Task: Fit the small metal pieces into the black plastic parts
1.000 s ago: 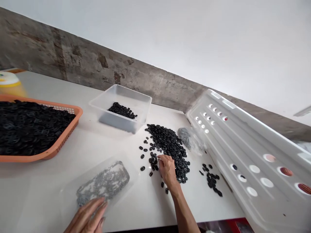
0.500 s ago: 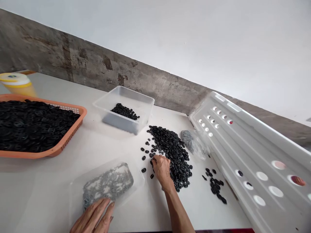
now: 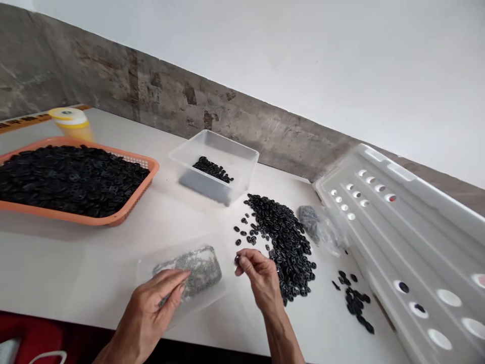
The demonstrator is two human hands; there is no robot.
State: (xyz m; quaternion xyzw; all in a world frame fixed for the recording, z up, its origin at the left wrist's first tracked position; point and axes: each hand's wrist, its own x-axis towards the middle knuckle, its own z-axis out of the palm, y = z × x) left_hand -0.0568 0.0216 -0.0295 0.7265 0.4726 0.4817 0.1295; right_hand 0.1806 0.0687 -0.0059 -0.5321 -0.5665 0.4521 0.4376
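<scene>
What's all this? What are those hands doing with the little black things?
A person is handling small parts. The right hand pinches a black piece, beside a big pile of black pieces. The left hand is at a clear tub with little grey pieces in it; I can't tell whether it holds one. More black pieces are heaped in an orange basket, and some lie in a clear box farther back.
</scene>
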